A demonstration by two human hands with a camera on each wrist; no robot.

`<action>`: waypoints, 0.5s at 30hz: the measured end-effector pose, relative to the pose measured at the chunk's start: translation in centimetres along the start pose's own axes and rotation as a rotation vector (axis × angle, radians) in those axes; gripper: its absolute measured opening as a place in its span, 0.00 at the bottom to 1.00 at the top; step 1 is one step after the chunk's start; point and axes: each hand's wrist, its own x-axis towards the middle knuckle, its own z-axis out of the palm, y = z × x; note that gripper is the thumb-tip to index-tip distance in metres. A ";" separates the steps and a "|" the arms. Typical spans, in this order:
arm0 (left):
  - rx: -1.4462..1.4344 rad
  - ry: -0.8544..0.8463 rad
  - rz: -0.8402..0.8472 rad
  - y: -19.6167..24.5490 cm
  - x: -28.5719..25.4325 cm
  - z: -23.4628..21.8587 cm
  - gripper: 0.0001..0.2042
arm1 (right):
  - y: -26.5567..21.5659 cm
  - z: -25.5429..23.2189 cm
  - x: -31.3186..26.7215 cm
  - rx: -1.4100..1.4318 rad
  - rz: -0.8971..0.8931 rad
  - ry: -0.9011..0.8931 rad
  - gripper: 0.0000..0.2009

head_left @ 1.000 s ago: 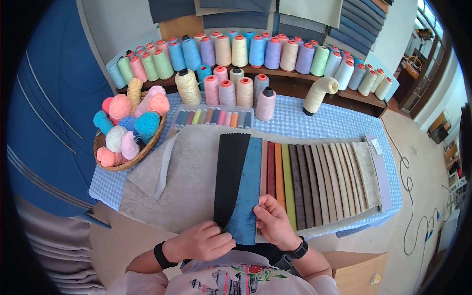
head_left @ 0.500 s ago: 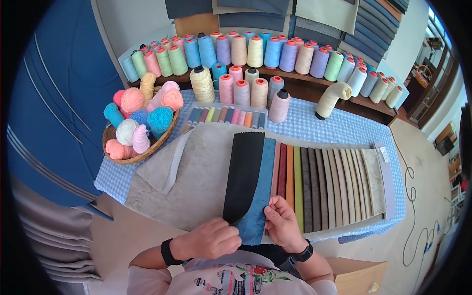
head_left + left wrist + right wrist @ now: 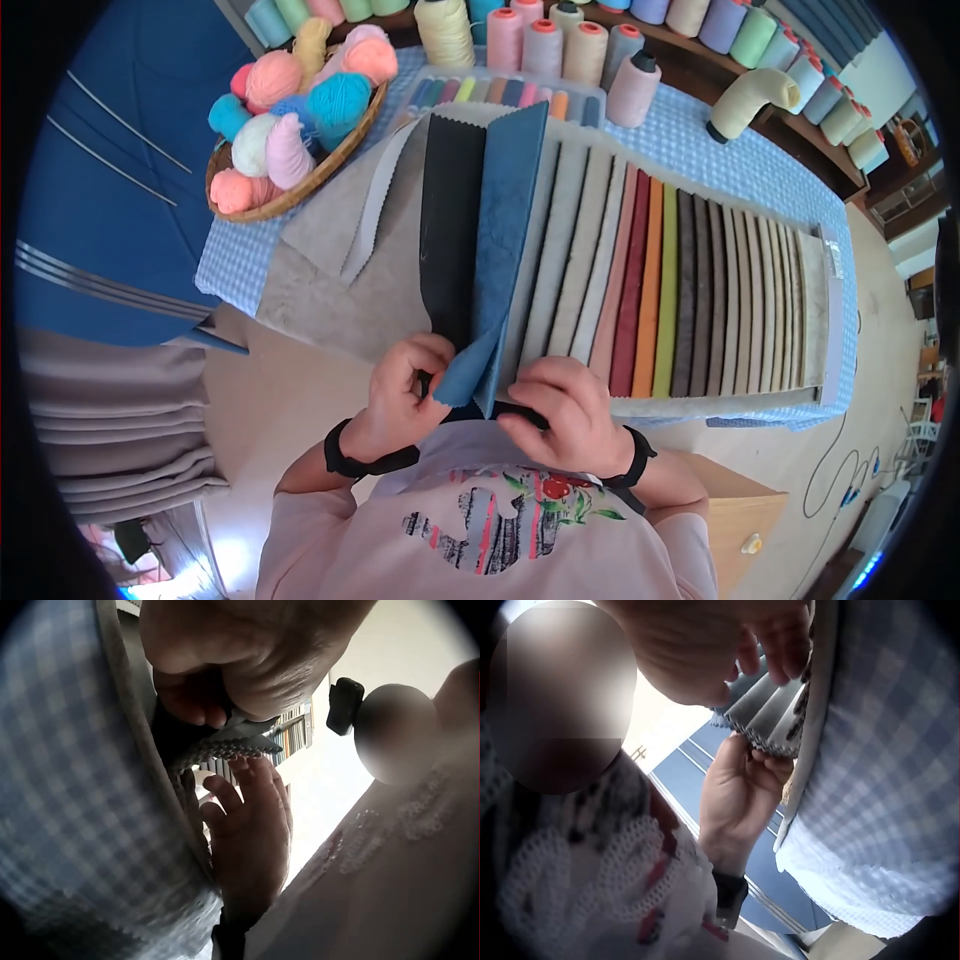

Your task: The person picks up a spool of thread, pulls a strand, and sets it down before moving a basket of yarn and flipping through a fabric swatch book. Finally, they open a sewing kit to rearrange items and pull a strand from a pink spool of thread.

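A fabric sample book lies spread on the table, its backing board [image 3: 830,310] at the right end. My left hand [image 3: 400,395] grips the lower corner of the blue fabric swatch [image 3: 510,190], which is lifted and folded over near the bottom. The black back of a turned swatch [image 3: 450,220] lies left of it. My right hand [image 3: 575,410] is at the lower edges of the grey swatches [image 3: 565,230], fingers loosely bent and thumb apart. In the right wrist view, zigzag-cut swatch edges [image 3: 761,716] fan out between the hands.
A wicker basket [image 3: 345,160] of yarn balls stands at the left on the checked cloth [image 3: 235,255]. Behind the book are a clear box of small spools [image 3: 590,110], thread cones [image 3: 540,50] and a bent cream cone [image 3: 745,105]. A wooden drawer [image 3: 735,510] is below right.
The blue swatch has been raised and turned leftward, uncovering several grey and beige swatches. My right hand has let go of its edge and shifted right. The head view has tilted downward.
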 end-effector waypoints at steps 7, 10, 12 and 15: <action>0.033 -0.015 0.198 1.5 1.9 0.2 0.08 | -1.2 0.2 2.6 -0.034 0.031 0.107 0.21; 0.016 -0.027 0.239 2.0 2.9 0.2 0.08 | 0.0 -0.5 2.9 -0.026 0.093 0.071 0.20; -0.004 -0.052 0.239 2.3 3.4 0.2 0.08 | 0.9 -1.0 2.8 -0.012 0.140 0.044 0.23; -0.008 -0.088 0.254 2.5 4.2 0.5 0.08 | 0.0 -2.0 3.9 0.064 0.123 0.094 0.27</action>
